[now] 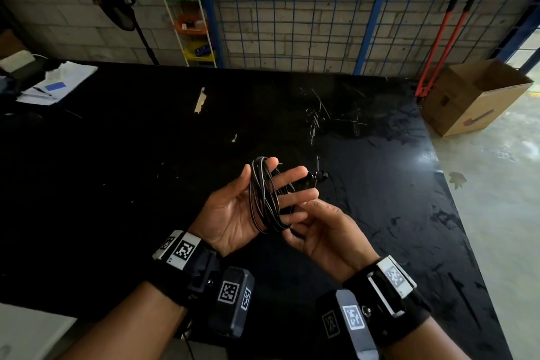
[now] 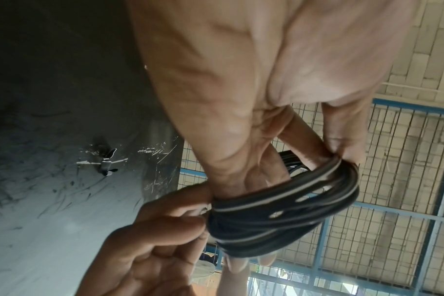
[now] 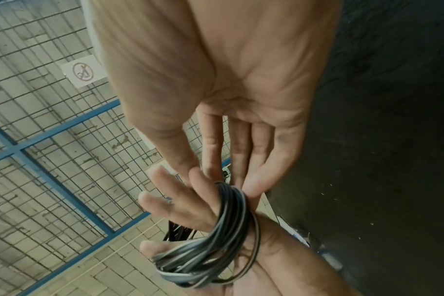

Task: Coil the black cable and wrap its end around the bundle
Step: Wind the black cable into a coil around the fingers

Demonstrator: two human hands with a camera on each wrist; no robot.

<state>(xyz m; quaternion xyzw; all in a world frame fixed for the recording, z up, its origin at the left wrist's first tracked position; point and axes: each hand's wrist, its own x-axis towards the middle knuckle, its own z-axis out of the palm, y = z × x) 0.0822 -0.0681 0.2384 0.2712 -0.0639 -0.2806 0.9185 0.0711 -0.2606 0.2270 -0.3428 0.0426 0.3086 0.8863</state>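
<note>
The black cable point(image 1: 264, 199) with a pale stripe is wound in several loops round the straight, spread fingers of my left hand point(image 1: 230, 213), palm up above the black table. In the left wrist view the coil point(image 2: 279, 216) circles the fingers, and the left thumb point(image 2: 342, 140) rests at its top edge. My right hand point(image 1: 321, 231) is at the coil's lower right edge. Its thumb and forefinger point(image 2: 180, 218) pinch the cable there. The right wrist view shows the coil point(image 3: 216, 250) beyond the right fingertips point(image 3: 251, 186). The cable's free end is hidden.
A small black connector-like piece point(image 1: 320, 175) lies on the scratched black table point(image 1: 146, 155) just beyond my fingers. Papers point(image 1: 55, 82) sit at the far left corner. A cardboard box point(image 1: 473, 96) and red bolt cutters point(image 1: 438, 41) stand on the floor at right, by the wire mesh.
</note>
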